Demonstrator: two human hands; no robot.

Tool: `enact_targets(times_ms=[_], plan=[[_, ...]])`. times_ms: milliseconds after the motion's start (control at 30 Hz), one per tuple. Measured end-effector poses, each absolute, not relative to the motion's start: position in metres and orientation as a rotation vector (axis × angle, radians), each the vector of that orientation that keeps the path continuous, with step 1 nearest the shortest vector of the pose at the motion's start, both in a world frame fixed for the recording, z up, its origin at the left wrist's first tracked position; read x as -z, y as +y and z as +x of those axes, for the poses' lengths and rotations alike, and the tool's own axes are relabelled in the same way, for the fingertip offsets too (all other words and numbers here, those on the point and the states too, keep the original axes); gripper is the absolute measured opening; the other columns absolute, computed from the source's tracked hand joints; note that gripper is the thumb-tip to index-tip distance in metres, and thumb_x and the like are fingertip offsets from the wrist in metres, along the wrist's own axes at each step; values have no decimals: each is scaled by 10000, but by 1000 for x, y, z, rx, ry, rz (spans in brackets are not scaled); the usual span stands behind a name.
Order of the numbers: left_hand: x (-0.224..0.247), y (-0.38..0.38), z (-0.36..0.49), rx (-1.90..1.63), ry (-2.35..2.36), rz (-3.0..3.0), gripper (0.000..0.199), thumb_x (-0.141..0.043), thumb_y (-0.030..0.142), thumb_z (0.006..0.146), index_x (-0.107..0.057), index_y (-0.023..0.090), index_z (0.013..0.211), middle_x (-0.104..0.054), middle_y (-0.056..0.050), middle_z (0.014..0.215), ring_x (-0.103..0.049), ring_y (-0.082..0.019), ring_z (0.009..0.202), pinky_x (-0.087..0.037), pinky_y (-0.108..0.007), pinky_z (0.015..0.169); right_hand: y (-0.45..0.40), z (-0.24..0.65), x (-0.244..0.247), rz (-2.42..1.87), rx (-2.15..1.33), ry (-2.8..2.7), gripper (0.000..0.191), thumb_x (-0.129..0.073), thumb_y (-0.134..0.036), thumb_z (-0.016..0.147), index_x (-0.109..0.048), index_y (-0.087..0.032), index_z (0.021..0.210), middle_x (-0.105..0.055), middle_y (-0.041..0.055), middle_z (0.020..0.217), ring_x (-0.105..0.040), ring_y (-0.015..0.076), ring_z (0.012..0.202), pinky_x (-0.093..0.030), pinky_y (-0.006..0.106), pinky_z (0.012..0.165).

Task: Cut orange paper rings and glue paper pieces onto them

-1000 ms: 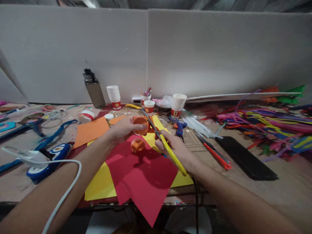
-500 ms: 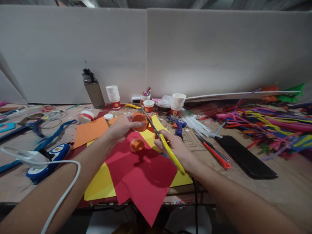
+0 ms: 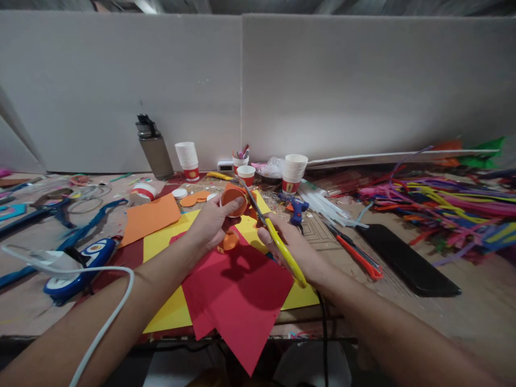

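My left hand is closed round an orange round piece, thumb across its face. My right hand grips yellow-handled scissors, whose blades point up and to the left, against the right side of the orange piece. Whether the blades are parted is hard to tell. Below the hands, a second orange round piece lies on red paper, partly hidden by my left hand. Yellow sheets lie under the red paper. An orange sheet is to the left, with orange discs behind.
Paper cup stacks, a dark bottle and a blue glue gun stand or lie behind. At right are red-handled scissors, a black phone and colourful pipe cleaners. A white cable crosses my left forearm.
My left hand has moved slightly right with the orange piece, closer to the scissors, and now partly covers the second orange piece. The orange discs behind show more. My right hand has barely moved.
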State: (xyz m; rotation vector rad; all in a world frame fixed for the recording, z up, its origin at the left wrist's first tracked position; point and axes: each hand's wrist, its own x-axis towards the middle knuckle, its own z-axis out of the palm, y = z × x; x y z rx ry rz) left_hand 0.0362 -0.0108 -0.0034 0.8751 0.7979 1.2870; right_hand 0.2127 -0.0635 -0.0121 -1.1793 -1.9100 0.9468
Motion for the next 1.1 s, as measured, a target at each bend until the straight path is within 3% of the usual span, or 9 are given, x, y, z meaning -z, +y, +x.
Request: enact_targets(times_ms=[200, 533, 833, 1100], plan=[[4, -12, 37, -1267, 817, 907, 400, -874, 308, 558, -667, 152, 863, -662, -5, 804, -618, -119, 699, -420, -212, 555, -66, 213, 9, -1141, -982, -1911, 325, -473, -542, 922, -485, -227, 1002, -446, -50, 750, -399, 84, 577, -335, 225, 533], [6, -10, 33, -1225, 767, 967, 376, -856, 311, 602, -675, 154, 891, -668, -6, 819, -616, -112, 693, -413, -208, 548, -64, 215, 14, -1153, -964, -1898, 358, -457, -580, 913, -480, -223, 929, -426, -53, 703, -382, 91, 561, -312, 231, 512], [5, -10, 35, -1212, 776, 898, 409, -879, 303, 561, -667, 143, 873, -671, -10, 793, -621, -120, 665, -435, -221, 546, -63, 216, 14, -1188, -956, -1897, 336, -466, -557, 908, -491, -221, 910, -420, -45, 680, -389, 97, 558, -305, 227, 489], [3, -5, 26, -1166, 723, 993, 299, -850, 276, 614, -680, 150, 826, -676, -3, 765, -605, -95, 660, -439, -205, 606, -64, 215, 8, -1180, -923, -1930, 349, -488, -554, 892, -444, -222, 794, -434, -52, 636, -398, 99, 549, -307, 229, 498]])
